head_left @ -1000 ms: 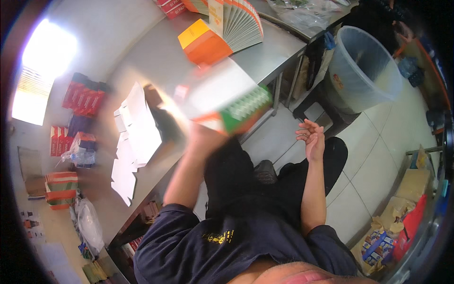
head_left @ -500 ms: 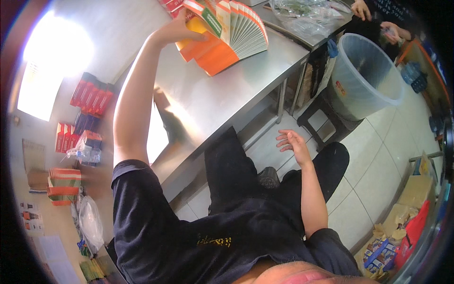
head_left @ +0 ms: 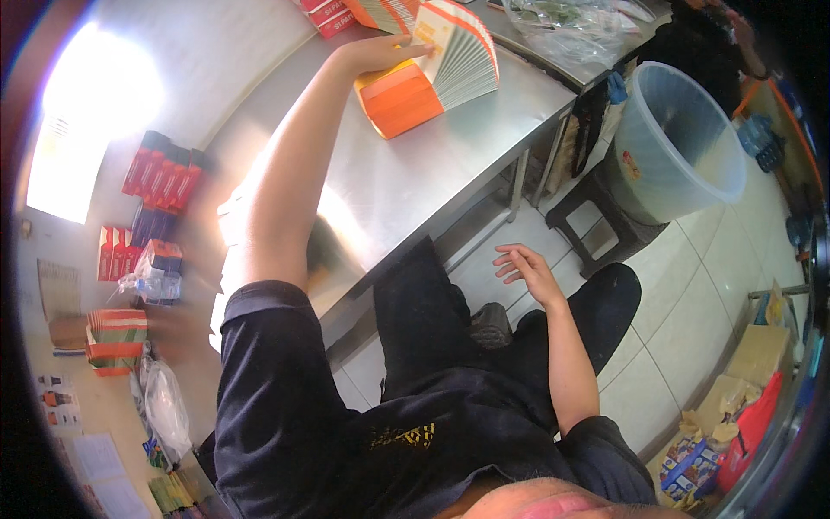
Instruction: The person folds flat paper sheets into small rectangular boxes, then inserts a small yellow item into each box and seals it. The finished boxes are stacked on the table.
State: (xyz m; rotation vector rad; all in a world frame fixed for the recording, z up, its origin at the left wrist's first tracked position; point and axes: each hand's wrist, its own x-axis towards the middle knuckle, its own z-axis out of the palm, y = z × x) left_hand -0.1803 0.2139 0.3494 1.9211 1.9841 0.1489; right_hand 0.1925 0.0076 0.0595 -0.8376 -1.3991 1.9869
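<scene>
My left hand reaches far over the steel table and grips a fanned bundle of flat orange-and-white cartons near its left end. Its fingers stretch along the top toward a pale panel; part of the grip is hidden. The cartons spread out to the right like a fan, their thin edges showing. Behind my fingers lie more orange cartons and some red boxes. Over my lap, away from the table, my right hand hangs empty with its fingers apart and loosely bent.
The steel table runs diagonally before me. A clear plastic bin stands on a dark stool to the right. Plastic bags cover the farther table, near another person. Red boxes and orange cartons line the left.
My left hand has moved right along the cartons. The held bundle now stands apart from the orange cartons behind it. My right hand has barely shifted.
</scene>
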